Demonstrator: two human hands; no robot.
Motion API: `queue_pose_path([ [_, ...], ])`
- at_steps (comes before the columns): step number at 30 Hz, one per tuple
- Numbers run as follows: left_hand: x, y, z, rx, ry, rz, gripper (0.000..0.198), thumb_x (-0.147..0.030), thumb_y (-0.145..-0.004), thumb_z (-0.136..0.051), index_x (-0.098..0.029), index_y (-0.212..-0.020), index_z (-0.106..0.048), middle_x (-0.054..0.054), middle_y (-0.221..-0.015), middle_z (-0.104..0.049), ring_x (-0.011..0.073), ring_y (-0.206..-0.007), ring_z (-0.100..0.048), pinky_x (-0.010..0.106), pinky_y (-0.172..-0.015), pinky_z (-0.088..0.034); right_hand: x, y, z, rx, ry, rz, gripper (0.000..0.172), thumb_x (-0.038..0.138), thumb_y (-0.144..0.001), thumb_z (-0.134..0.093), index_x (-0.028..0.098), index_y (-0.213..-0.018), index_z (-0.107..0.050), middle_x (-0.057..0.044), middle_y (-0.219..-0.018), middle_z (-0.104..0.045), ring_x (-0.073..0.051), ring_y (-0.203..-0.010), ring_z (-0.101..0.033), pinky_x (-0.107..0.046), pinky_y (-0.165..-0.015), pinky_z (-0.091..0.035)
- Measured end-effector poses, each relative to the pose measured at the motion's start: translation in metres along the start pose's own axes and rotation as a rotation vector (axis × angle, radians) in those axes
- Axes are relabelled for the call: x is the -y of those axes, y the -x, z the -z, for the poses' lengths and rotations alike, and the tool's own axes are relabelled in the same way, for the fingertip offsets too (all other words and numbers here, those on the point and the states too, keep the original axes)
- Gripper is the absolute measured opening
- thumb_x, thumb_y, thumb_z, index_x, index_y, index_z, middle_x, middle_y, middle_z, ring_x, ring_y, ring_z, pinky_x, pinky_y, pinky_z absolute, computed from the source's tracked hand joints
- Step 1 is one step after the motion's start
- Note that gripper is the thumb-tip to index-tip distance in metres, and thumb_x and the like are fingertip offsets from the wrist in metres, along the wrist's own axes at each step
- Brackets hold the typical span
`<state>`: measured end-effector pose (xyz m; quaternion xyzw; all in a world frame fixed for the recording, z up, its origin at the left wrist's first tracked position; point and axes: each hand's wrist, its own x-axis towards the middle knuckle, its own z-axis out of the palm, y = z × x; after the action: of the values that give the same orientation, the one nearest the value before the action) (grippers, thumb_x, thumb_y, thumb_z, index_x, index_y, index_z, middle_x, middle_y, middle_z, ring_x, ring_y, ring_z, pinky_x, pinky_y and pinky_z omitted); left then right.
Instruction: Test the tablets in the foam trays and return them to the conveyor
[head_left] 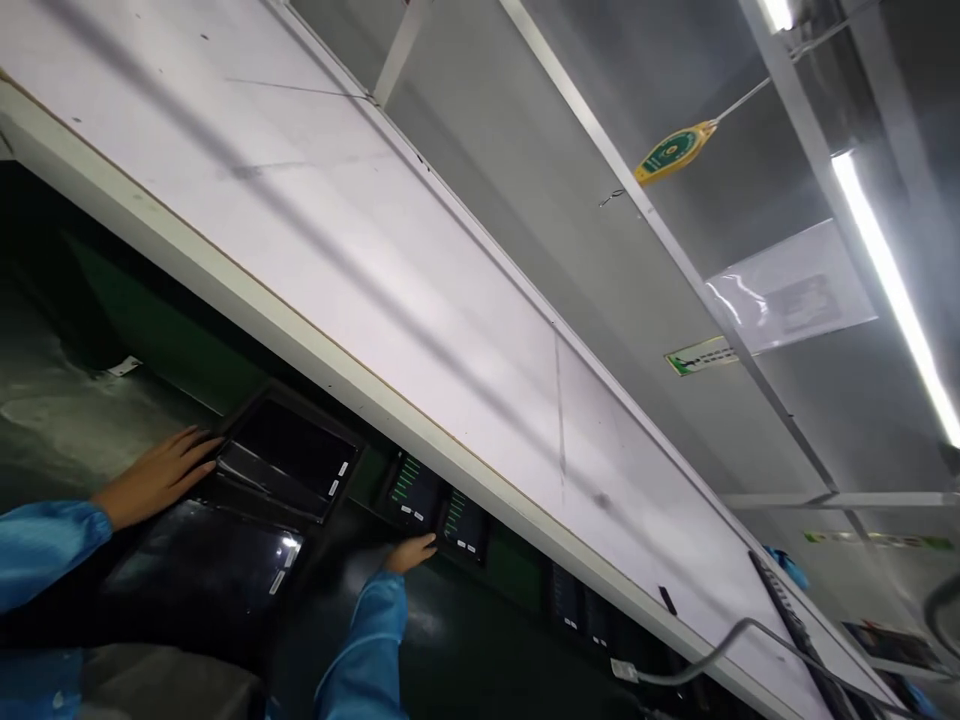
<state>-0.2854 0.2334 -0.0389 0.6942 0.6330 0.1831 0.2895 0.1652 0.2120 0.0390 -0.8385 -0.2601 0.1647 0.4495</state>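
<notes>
My left hand [161,477] lies with its fingers spread at the left edge of a black screen panel [289,450], which bears small white labels on its right side. Nearer to me is another dark glossy panel [202,560], also labelled and reflecting light. My right hand [411,553] is stretched out beside a lit display [463,525] with green lines of text; whether it touches the display I cannot tell. Left of that display stands a similar lit one [412,492]. Blue sleeves cover both my arms.
A long white shelf [390,290] runs diagonally over the dark green bench [480,650]. More screens [577,605] stand farther right under it. A grey cable [720,650] with a white plug crosses the shelf edge. A yellow-green tool balancer [675,152] hangs above.
</notes>
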Motion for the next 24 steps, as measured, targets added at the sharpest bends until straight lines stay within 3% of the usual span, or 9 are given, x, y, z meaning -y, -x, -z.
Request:
queue_pose_path([
  [5,-0.039,-0.073,0.004,0.044,-0.147,-0.110,0.056,-0.043,-0.096,-0.037,-0.023,-0.146,-0.053,0.012,-0.160,-0.039,0.0344,-0.154,-0.021,0.057,-0.121,-0.026,-0.056,0.037,0.002,0.036,-0.167,-0.226,0.051,0.063,-0.096,-0.036,0.021,-0.111,-0.061,-0.012,-0.098,-0.073,-0.030,-0.102,-0.072,-0.041,-0.081,-0.059],
  [8,-0.051,-0.111,-0.003,0.093,-0.211,-0.049,0.056,-0.039,-0.096,-0.035,-0.017,-0.145,-0.054,0.015,-0.164,-0.030,0.0336,-0.156,-0.013,0.059,-0.121,-0.022,-0.082,0.077,0.017,0.103,-0.258,-0.295,0.051,0.069,-0.082,-0.048,0.023,-0.102,-0.059,-0.010,-0.087,-0.075,-0.032,-0.092,-0.075,-0.043,-0.077,-0.060],
  [12,-0.049,-0.129,-0.009,0.143,-0.247,0.014,0.060,-0.040,-0.098,-0.031,-0.012,-0.149,-0.047,0.019,-0.166,-0.022,0.0342,-0.157,-0.010,0.061,-0.120,-0.023,-0.096,0.119,0.030,0.165,-0.311,-0.337,0.051,0.067,-0.072,-0.062,0.023,-0.098,-0.061,-0.010,-0.089,-0.076,-0.031,-0.087,-0.076,-0.043,-0.076,-0.059],
  [17,-0.042,-0.130,-0.005,0.202,-0.277,0.065,0.059,-0.042,-0.099,-0.029,-0.018,-0.151,-0.043,0.014,-0.167,-0.020,0.0344,-0.156,-0.010,0.069,-0.118,-0.020,-0.085,0.138,0.022,0.236,-0.331,-0.331,0.056,0.066,-0.072,-0.065,0.018,-0.102,-0.064,-0.009,-0.087,-0.075,-0.029,-0.086,-0.075,-0.041,-0.076,-0.059],
  [24,-0.051,-0.136,0.004,0.190,-0.308,0.054,0.056,-0.041,-0.100,-0.031,-0.017,-0.149,-0.047,0.016,-0.166,-0.024,0.0357,-0.156,-0.010,0.070,-0.118,-0.019,-0.032,0.144,-0.025,0.301,-0.412,-0.185,0.051,0.058,-0.086,-0.056,0.015,-0.112,-0.065,-0.008,-0.091,-0.075,-0.022,-0.084,-0.072,-0.036,-0.081,-0.055],
])
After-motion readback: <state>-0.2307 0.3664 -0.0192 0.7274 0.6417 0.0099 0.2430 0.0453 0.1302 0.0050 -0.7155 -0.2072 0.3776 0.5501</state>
